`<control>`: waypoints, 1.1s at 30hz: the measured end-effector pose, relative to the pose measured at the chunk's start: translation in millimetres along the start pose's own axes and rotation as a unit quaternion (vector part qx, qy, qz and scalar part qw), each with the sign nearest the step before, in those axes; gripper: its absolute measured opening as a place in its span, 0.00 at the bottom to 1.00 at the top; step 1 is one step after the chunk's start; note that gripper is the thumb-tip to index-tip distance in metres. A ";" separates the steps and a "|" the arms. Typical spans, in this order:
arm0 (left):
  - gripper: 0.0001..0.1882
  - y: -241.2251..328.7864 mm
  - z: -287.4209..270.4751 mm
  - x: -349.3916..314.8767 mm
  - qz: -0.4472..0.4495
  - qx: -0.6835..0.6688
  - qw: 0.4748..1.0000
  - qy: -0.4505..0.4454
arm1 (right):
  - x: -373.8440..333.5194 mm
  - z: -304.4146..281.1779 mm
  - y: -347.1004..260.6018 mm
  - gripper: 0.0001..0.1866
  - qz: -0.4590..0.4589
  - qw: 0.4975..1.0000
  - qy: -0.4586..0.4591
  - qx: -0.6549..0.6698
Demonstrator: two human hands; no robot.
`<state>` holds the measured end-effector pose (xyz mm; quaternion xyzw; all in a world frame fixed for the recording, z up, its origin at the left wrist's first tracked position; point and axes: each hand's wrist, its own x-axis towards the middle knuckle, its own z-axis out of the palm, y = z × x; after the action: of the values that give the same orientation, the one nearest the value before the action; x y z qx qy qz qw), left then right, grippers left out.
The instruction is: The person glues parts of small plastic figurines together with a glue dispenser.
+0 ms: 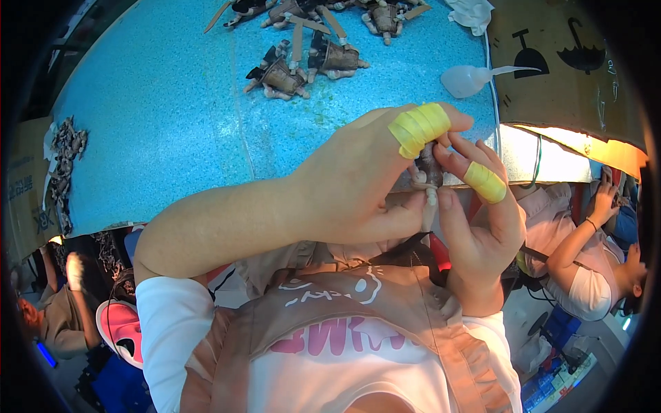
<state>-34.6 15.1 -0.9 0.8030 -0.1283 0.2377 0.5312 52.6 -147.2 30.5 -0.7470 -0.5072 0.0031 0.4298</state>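
Note:
Between my hands is a small figurine [429,165] with a dark brown body and pale limbs, held upright just past the near edge of the table. My left hand [358,172] is closed on it, thumb below and fingers above, with yellow tape round one finger. From the other side my right hand [489,220] pinches it with thumb and fingers; yellow tape wraps one finger there too. My fingers hide part of the figurine. Similar brown figurines [279,74] lie farther off on the blue tabletop [179,124], some beside flat tan sticks [297,45].
A translucent squeeze bottle [467,81] with a thin spout lies at the right edge, near a crumpled white tissue [471,14]. Cardboard [551,89] adjoins the table there. A heap of dark figurine parts [67,155] sits far left. Other people [585,261] work on both sides.

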 end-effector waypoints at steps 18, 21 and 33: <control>0.29 -8.4 -0.1 -0.8 0.042 -0.033 0.998 -0.017 | -8.6 7.4 1.5 0.16 0.027 0.998 0.040 0.032; 0.29 -4.4 0.0 -0.4 0.027 -0.018 0.999 -0.018 | -9.8 8.5 0.7 0.16 0.027 0.998 0.039 0.030; 0.30 -1.9 6.4 -4.9 0.000 0.029 0.999 0.016 | -6.6 4.8 0.5 0.13 0.060 0.997 0.005 0.043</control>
<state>-36.3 9.8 -7.0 0.8141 -0.1129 0.2544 0.5096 47.7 -149.2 24.2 -0.7572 -0.4586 0.0475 0.4627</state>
